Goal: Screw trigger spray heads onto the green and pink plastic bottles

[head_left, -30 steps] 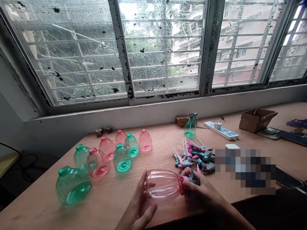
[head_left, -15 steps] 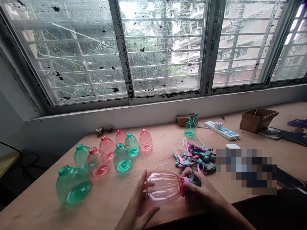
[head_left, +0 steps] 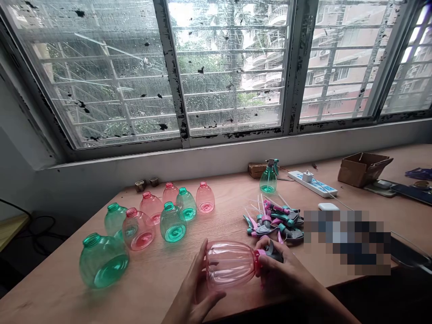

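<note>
A clear pink bottle [head_left: 229,264] lies on its side between my hands, low over the wooden table [head_left: 162,279]. My left hand [head_left: 196,288] cups its base, fingers curled around it. At the neck, my right hand [head_left: 285,270] is closed around a pink and grey spray head [head_left: 272,253]. Just beyond lies a heap of loose spray heads [head_left: 275,220] in pink, teal and grey with white tubes.
Several empty green and pink bottles [head_left: 148,220] stand at the left of the table. A finished green spray bottle [head_left: 268,177], a power strip [head_left: 312,182] and a cardboard box [head_left: 362,168] sit toward the window. A blurred patch covers the right front.
Both hands keep their hold. The pink bottle has shifted very slightly and the right hand's fingers have moved a little on the spray head.
</note>
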The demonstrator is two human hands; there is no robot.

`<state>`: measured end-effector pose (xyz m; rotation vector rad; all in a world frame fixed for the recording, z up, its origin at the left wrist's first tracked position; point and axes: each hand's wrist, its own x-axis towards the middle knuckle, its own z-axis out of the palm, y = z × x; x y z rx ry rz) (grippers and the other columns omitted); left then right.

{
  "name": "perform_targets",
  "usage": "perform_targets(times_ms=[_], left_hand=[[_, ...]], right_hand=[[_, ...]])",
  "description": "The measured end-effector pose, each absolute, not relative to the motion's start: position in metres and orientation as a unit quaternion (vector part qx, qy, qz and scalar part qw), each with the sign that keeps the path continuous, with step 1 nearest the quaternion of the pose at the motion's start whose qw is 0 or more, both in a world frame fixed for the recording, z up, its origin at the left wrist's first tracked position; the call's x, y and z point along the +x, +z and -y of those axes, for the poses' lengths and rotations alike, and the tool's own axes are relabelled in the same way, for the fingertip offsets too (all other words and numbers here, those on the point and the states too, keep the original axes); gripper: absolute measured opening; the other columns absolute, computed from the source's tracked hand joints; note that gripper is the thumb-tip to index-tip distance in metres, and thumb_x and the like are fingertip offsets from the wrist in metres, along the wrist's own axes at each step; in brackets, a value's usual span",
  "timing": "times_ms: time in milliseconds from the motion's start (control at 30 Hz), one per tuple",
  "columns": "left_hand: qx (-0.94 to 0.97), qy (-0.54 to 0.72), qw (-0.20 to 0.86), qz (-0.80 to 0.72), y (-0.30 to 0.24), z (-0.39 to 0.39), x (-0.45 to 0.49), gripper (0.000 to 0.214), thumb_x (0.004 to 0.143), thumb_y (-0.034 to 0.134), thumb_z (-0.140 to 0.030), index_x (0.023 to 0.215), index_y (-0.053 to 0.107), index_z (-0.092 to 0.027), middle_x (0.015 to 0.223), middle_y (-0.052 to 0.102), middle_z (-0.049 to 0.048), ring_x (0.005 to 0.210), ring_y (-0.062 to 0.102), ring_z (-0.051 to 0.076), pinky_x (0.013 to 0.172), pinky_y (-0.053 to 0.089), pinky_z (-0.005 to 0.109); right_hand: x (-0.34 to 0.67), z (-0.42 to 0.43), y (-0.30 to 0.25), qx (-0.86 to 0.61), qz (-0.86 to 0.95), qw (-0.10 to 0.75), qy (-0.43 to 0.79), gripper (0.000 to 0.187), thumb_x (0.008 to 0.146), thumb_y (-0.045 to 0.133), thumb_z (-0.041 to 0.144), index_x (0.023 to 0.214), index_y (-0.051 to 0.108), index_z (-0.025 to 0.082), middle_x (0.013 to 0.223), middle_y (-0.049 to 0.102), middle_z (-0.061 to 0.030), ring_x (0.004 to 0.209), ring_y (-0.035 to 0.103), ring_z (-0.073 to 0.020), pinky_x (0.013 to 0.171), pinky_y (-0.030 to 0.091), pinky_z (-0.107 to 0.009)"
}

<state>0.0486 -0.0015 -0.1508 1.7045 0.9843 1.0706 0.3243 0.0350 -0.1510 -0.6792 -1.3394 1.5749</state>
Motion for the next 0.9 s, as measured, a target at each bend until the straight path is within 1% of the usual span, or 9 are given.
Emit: perform_targets(times_ms=[67, 133, 200, 267, 367, 500, 667, 767, 900], left_hand=[[0.693, 0.423, 0.433, -0.392, -0.152, 0.002, 0.047, 0.097, 0.086, 0.074, -0.051, 0.159, 0.011, -0.04, 0.149, 0.053, 0.0068, 0.131, 0.056, 0.031, 0.116, 0.038, 0.046], [0.693, 0.42, 0.44, -0.387, -0.153, 0.003, 0.044, 0.101, 0.084, 0.075, -0.053, 0.159, 0.009, -0.039, 0.157, 0.043, 0.0072, 0.135, 0.051, 0.033, 0.118, 0.035, 0.048], [0.683, 0.421, 0.459, -0.382, -0.155, 0.003, 0.041, 0.095, 0.086, 0.071, -0.055, 0.159, 0.012, -0.037, 0.165, 0.03, 0.0063, 0.143, 0.042, 0.034, 0.12, 0.031, 0.048], [0.672, 0.421, 0.476, -0.38, -0.159, 0.002, 0.041, 0.088, 0.089, 0.068, -0.053, 0.159, 0.018, -0.035, 0.167, 0.024, 0.0062, 0.145, 0.038, 0.035, 0.121, 0.029, 0.049], [0.667, 0.427, 0.488, -0.366, -0.164, -0.001, 0.043, 0.09, 0.087, 0.072, -0.049, 0.159, 0.018, -0.035, 0.166, 0.027, 0.0081, 0.142, 0.043, 0.036, 0.121, 0.03, 0.052], [0.679, 0.444, 0.46, -0.361, -0.164, -0.005, 0.046, 0.09, 0.086, 0.075, -0.044, 0.157, 0.021, -0.039, 0.166, 0.027, 0.004, 0.15, 0.03, 0.034, 0.124, 0.024, 0.05], [0.692, 0.44, 0.44, -0.367, -0.155, -0.004, 0.047, 0.087, 0.087, 0.075, -0.04, 0.156, 0.022, -0.038, 0.168, 0.02, 0.0054, 0.15, 0.03, 0.035, 0.121, 0.031, 0.048], [0.707, 0.438, 0.411, -0.373, -0.151, 0.0, 0.047, 0.086, 0.089, 0.073, -0.04, 0.157, 0.021, -0.035, 0.167, 0.022, 0.0078, 0.151, 0.026, 0.034, 0.123, 0.027, 0.049], [0.719, 0.408, 0.401, -0.396, -0.143, 0.008, 0.046, 0.097, 0.087, 0.075, -0.043, 0.16, 0.012, -0.031, 0.167, 0.021, 0.0098, 0.153, 0.021, 0.036, 0.125, 0.017, 0.053]], right_hand=[[0.324, -0.035, -0.151, -0.279, 0.543, 0.465, 0.641, 0.033, 0.089, 0.071, 0.043, 0.095, 0.05, 0.019, 0.073, 0.073, -0.0032, 0.056, 0.068, -0.0159, 0.055, 0.054, -0.028], [0.324, -0.034, -0.151, -0.281, 0.544, 0.465, 0.639, 0.033, 0.089, 0.072, 0.043, 0.095, 0.05, 0.019, 0.073, 0.073, -0.003, 0.056, 0.068, -0.016, 0.055, 0.054, -0.028], [0.324, -0.034, -0.151, -0.28, 0.549, 0.464, 0.636, 0.033, 0.088, 0.073, 0.043, 0.096, 0.051, 0.019, 0.073, 0.073, -0.0027, 0.057, 0.068, -0.0162, 0.055, 0.054, -0.029], [0.324, -0.034, -0.152, -0.278, 0.552, 0.462, 0.636, 0.033, 0.088, 0.073, 0.043, 0.096, 0.051, 0.019, 0.074, 0.072, -0.0022, 0.057, 0.067, -0.0161, 0.056, 0.054, -0.03], [0.325, -0.034, -0.151, -0.282, 0.555, 0.457, 0.635, 0.034, 0.088, 0.073, 0.044, 0.097, 0.051, 0.019, 0.074, 0.073, -0.0023, 0.058, 0.067, -0.016, 0.057, 0.053, -0.029], [0.327, -0.034, -0.15, -0.304, 0.564, 0.451, 0.622, 0.036, 0.087, 0.074, 0.045, 0.098, 0.052, 0.018, 0.076, 0.074, -0.0036, 0.062, 0.067, -0.0161, 0.061, 0.052, -0.03], [0.329, -0.033, -0.147, -0.319, 0.585, 0.448, 0.596, 0.036, 0.086, 0.075, 0.045, 0.099, 0.055, 0.017, 0.081, 0.075, -0.0056, 0.07, 0.068, -0.018, 0.069, 0.053, -0.033], [0.328, -0.033, -0.147, -0.323, 0.577, 0.449, 0.601, 0.038, 0.085, 0.074, 0.048, 0.098, 0.055, 0.018, 0.078, 0.075, -0.0051, 0.065, 0.067, -0.0177, 0.065, 0.052, -0.031], [0.327, -0.033, -0.148, -0.321, 0.56, 0.439, 0.625, 0.041, 0.084, 0.074, 0.051, 0.099, 0.053, 0.019, 0.076, 0.074, -0.0042, 0.064, 0.068, -0.0186, 0.063, 0.053, -0.032]])
